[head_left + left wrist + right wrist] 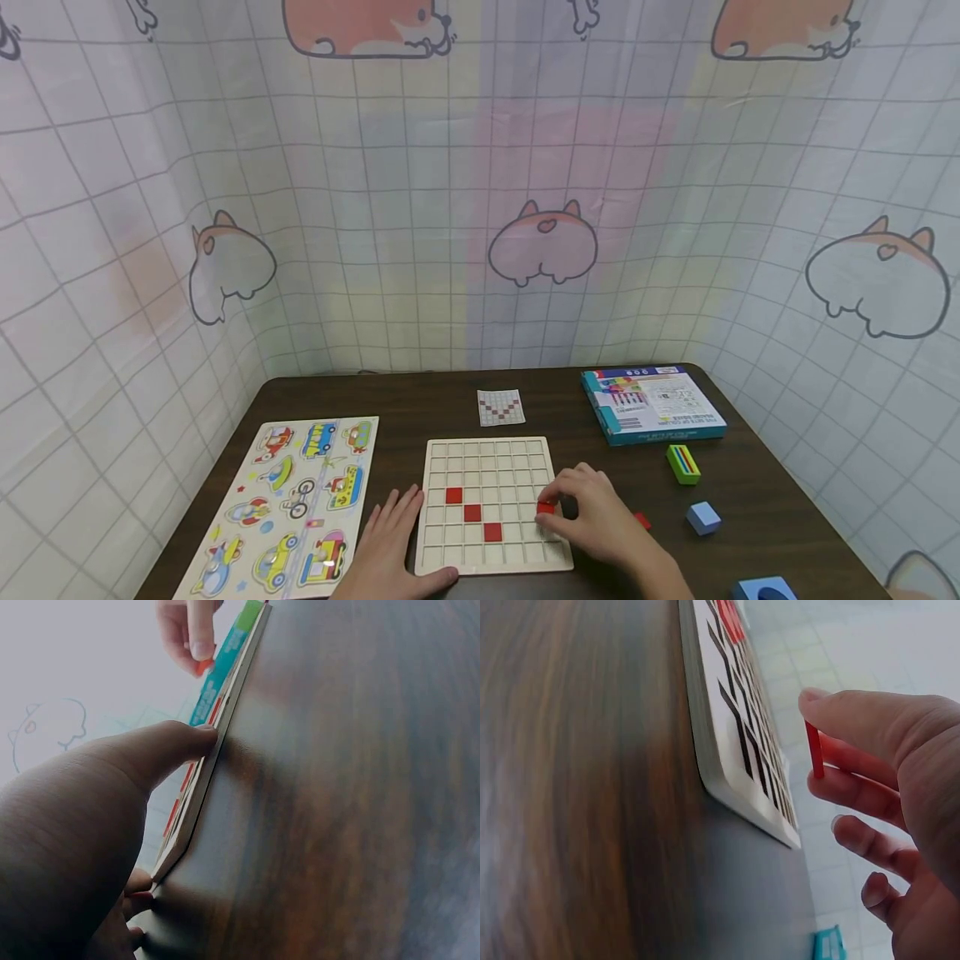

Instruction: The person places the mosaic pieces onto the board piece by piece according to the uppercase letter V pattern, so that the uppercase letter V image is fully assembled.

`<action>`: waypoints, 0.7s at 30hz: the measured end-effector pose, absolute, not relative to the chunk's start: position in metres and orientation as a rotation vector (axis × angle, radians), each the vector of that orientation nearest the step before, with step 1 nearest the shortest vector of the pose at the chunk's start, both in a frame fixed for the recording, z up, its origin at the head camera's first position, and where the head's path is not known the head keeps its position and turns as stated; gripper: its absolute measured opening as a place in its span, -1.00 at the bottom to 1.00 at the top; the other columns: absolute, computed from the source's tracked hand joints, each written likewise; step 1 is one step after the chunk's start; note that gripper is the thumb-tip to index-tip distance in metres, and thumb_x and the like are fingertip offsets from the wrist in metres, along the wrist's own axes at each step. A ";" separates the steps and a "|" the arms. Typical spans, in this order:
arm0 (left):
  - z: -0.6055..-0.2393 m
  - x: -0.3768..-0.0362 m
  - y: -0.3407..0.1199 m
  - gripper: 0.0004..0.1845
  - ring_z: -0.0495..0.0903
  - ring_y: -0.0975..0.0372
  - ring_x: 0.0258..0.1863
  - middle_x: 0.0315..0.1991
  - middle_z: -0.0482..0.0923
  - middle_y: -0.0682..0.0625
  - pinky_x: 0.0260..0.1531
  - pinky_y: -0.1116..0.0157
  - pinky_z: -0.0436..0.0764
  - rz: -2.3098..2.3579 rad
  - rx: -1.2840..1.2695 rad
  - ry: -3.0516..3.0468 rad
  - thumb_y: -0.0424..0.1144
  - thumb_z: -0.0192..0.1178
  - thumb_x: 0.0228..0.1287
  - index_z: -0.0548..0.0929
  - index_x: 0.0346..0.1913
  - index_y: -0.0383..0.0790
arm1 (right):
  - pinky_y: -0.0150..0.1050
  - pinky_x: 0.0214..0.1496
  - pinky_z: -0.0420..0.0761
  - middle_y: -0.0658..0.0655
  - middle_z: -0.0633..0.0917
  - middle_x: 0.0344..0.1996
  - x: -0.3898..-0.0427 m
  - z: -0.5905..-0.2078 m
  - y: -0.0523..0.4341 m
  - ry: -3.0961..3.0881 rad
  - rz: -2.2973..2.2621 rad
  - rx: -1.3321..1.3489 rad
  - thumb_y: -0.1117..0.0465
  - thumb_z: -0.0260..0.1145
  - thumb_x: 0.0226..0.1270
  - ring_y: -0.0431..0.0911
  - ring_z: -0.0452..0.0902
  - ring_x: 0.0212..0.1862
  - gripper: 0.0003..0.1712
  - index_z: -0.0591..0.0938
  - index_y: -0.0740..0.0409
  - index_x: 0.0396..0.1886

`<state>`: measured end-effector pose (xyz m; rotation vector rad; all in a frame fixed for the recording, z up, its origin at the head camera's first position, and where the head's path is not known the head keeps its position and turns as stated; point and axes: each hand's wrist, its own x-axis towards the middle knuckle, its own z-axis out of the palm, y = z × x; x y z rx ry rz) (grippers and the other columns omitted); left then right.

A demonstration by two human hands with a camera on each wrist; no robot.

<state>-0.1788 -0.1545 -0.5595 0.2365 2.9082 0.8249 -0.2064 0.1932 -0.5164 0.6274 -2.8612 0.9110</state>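
i see my right hand [600, 517] pinching a red tile [545, 507] over the grid board [491, 454]; my left hand [392, 533] rests flat, fingers [169, 746] relaxed against the board's edge on the surface [750, 500].

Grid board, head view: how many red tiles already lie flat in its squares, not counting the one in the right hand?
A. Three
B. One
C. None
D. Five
A: three red tiles lie in a diagonal on the grid board, while the right hand pinches a fourth tile above the board's right side.

vehicle puzzle [288, 508] left | grid board [491, 504] centre | box [651, 404] behind-right
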 end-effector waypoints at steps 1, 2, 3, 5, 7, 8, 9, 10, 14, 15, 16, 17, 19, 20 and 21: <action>-0.560 -0.179 -0.155 0.44 0.11 -0.27 0.79 0.76 0.26 -0.20 0.76 -0.39 0.05 0.826 0.237 2.906 0.71 0.42 -0.06 0.30 0.75 -0.17 | -0.14 0.06 0.43 -0.39 0.71 -0.21 -0.207 -0.517 0.191 -2.861 0.911 0.636 -0.13 0.65 0.38 -0.20 0.46 -0.05 -0.82 0.83 -0.30 -0.15; -0.560 -0.179 -0.155 0.44 0.10 -0.27 0.79 0.76 0.26 -0.19 0.76 -0.40 0.05 0.827 0.238 2.904 0.70 0.42 -0.05 0.30 0.75 -0.17 | -0.15 0.05 0.42 -0.38 0.72 -0.21 -0.207 -0.517 0.189 -2.860 0.911 0.643 -0.13 0.65 0.38 -0.19 0.46 -0.05 -0.83 0.83 -0.29 -0.15; -0.560 -0.179 -0.155 0.44 0.10 -0.27 0.79 0.76 0.26 -0.19 0.76 -0.40 0.04 0.827 0.239 2.903 0.70 0.42 -0.05 0.30 0.75 -0.17 | -0.15 0.03 0.41 -0.38 0.72 -0.20 -0.207 -0.517 0.186 -2.857 0.908 0.651 -0.12 0.65 0.38 -0.19 0.46 -0.06 -0.83 0.83 -0.29 -0.16; -0.560 -0.179 -0.155 0.43 0.10 -0.27 0.79 0.76 0.26 -0.19 0.76 -0.40 0.04 0.827 0.241 2.901 0.70 0.42 -0.04 0.30 0.75 -0.17 | -0.15 0.04 0.40 -0.36 0.73 -0.19 -0.208 -0.519 0.182 -2.848 0.904 0.679 -0.09 0.65 0.38 -0.18 0.46 -0.05 -0.84 0.83 -0.28 -0.16; -0.560 -0.178 -0.156 0.43 0.11 -0.27 0.78 0.76 0.26 -0.19 0.76 -0.40 0.04 0.823 0.243 2.902 0.71 0.42 -0.04 0.30 0.75 -0.17 | -0.15 0.04 0.40 -0.36 0.73 -0.21 -0.208 -0.520 0.178 -2.848 0.896 0.701 -0.08 0.65 0.39 -0.19 0.47 -0.05 -0.85 0.83 -0.28 -0.17; -0.560 -0.178 -0.156 0.44 0.11 -0.28 0.78 0.76 0.26 -0.19 0.76 -0.40 0.04 0.822 0.244 2.901 0.71 0.42 -0.04 0.30 0.75 -0.17 | -0.15 0.04 0.40 -0.36 0.73 -0.22 -0.208 -0.521 0.177 -2.849 0.890 0.711 -0.08 0.65 0.39 -0.18 0.47 -0.05 -0.85 0.83 -0.28 -0.17; -0.560 -0.178 -0.156 0.44 0.11 -0.27 0.78 0.76 0.26 -0.19 0.76 -0.40 0.04 0.823 0.244 2.899 0.71 0.41 -0.04 0.30 0.75 -0.17 | -0.14 0.03 0.41 -0.37 0.73 -0.22 -0.209 -0.521 0.175 -2.852 0.879 0.720 -0.09 0.65 0.39 -0.18 0.47 -0.05 -0.86 0.83 -0.28 -0.17; -0.560 -0.178 -0.156 0.44 0.10 -0.27 0.79 0.76 0.25 -0.19 0.76 -0.40 0.03 0.825 0.243 2.898 0.71 0.41 -0.04 0.30 0.75 -0.17 | -0.14 0.03 0.41 -0.37 0.73 -0.22 -0.209 -0.521 0.172 -2.859 0.869 0.724 -0.10 0.64 0.39 -0.19 0.47 -0.05 -0.85 0.83 -0.29 -0.17; -0.561 -0.179 -0.156 0.44 0.08 -0.27 0.79 0.77 0.25 -0.18 0.76 -0.40 0.01 0.853 0.247 2.884 0.72 0.42 -0.04 0.29 0.76 -0.16 | -0.10 0.07 0.45 -0.35 0.75 -0.19 -0.212 -0.517 0.163 -2.863 0.848 0.730 -0.11 0.65 0.37 -0.23 0.44 -0.04 -0.83 0.85 -0.28 -0.15; -0.562 -0.179 -0.156 0.44 0.07 -0.27 0.79 0.77 0.24 -0.18 0.76 -0.40 0.01 0.859 0.246 2.882 0.72 0.41 -0.04 0.29 0.76 -0.15 | -0.08 0.10 0.46 -0.33 0.76 -0.18 -0.212 -0.516 0.161 -2.856 0.849 0.737 -0.10 0.65 0.37 -0.24 0.43 -0.03 -0.83 0.85 -0.27 -0.15; -0.562 -0.180 -0.156 0.44 0.07 -0.27 0.79 0.77 0.24 -0.18 0.76 -0.41 0.00 0.863 0.247 2.880 0.73 0.41 -0.05 0.29 0.76 -0.15 | -0.05 0.12 0.46 -0.31 0.77 -0.18 -0.213 -0.515 0.158 -2.847 0.853 0.744 -0.09 0.65 0.37 -0.24 0.43 -0.03 -0.83 0.85 -0.25 -0.15; -0.562 -0.180 -0.156 0.44 0.07 -0.28 0.79 0.77 0.24 -0.18 0.76 -0.42 0.00 0.866 0.247 2.879 0.73 0.41 -0.05 0.29 0.76 -0.14 | -0.03 0.13 0.47 -0.29 0.77 -0.18 -0.214 -0.514 0.156 -2.832 0.851 0.760 -0.08 0.66 0.37 -0.24 0.44 -0.02 -0.83 0.86 -0.23 -0.14; -0.564 -0.180 -0.156 0.45 0.06 -0.28 0.79 0.77 0.24 -0.18 0.76 -0.42 -0.01 0.859 0.245 2.880 0.74 0.40 -0.06 0.29 0.76 -0.13 | 0.00 0.16 0.49 -0.28 0.77 -0.19 -0.216 -0.514 0.150 -2.816 0.839 0.776 -0.07 0.65 0.38 -0.25 0.44 -0.01 -0.83 0.86 -0.22 -0.14; -0.564 -0.180 -0.156 0.45 0.06 -0.28 0.79 0.77 0.24 -0.17 0.75 -0.43 0.00 0.857 0.245 2.882 0.74 0.40 -0.06 0.29 0.76 -0.12 | 0.01 0.17 0.50 -0.28 0.77 -0.19 -0.216 -0.514 0.147 -2.809 0.836 0.779 -0.07 0.65 0.39 -0.25 0.45 -0.01 -0.83 0.86 -0.22 -0.13; -0.565 -0.180 -0.156 0.45 0.07 -0.28 0.79 0.77 0.24 -0.17 0.75 -0.43 0.00 0.856 0.248 2.884 0.74 0.40 -0.06 0.29 0.76 -0.12 | 0.01 0.17 0.51 -0.28 0.77 -0.19 -0.217 -0.514 0.144 -2.804 0.835 0.782 -0.07 0.65 0.39 -0.25 0.45 -0.01 -0.83 0.86 -0.21 -0.13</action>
